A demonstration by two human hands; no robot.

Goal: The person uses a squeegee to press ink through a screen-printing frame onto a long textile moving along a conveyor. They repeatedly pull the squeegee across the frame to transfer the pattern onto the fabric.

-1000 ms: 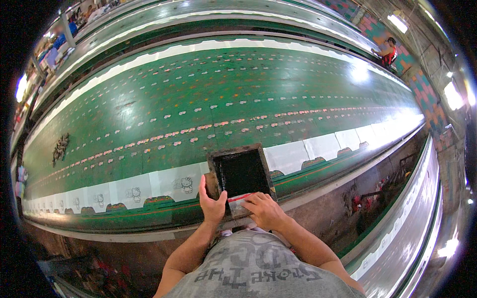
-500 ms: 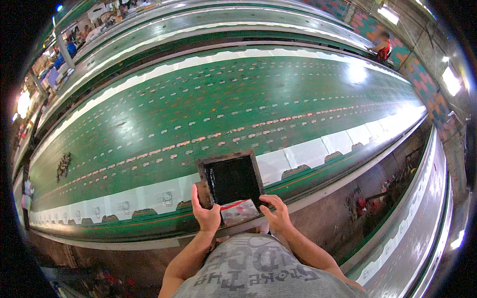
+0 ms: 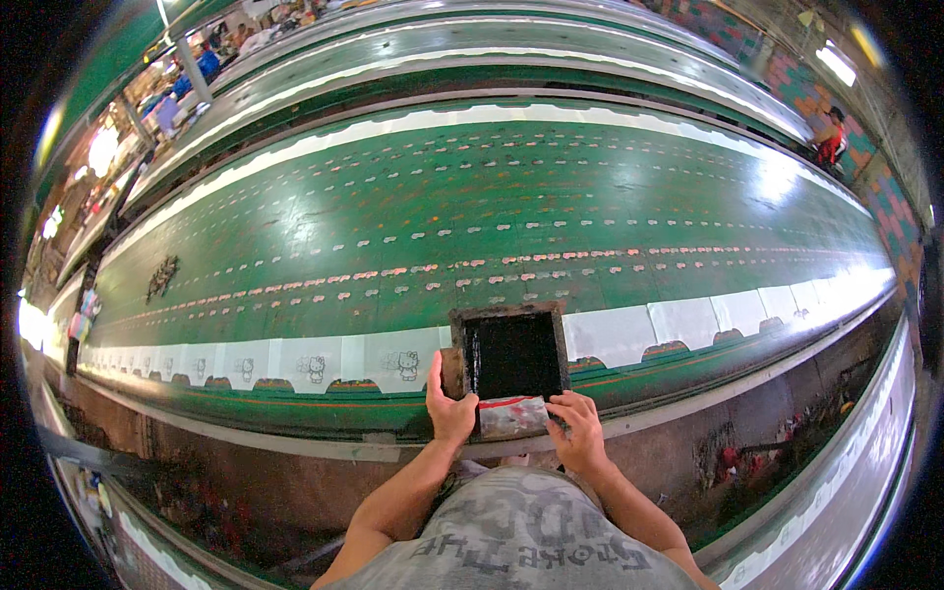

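A square screen-printing frame [image 3: 562, 346] with a dark mesh and black ink inside lies over the near row of white fabric pieces. My left hand [image 3: 450, 411] grips its left side by a worn wooden block [image 3: 452, 372], thumb on the near side and fingers stretched along the block. With bent fingers, my right hand [image 3: 580, 431] pinches the near right corner. Between the hands is the frame's pale, ink-smeared near end [image 3: 511, 418] with a red strip. To the left, fabric pieces [image 3: 316, 368] carry outlined cartoon cat figures; those on the right [image 3: 608, 334] look plain white.
The long green table [image 3: 393, 285] is marked with rows of small pale and orange prints. A dark stain [image 3: 162, 278] sits at its left. Other long tables [image 3: 393, 44] run behind and at lower right. A person in red [image 3: 832, 146] stands at the far right.
The view has turned, and the table appears more level. In the picture, the frame and both hands sit farther right. Both hands keep their hold; travel along the table is hard to judge.
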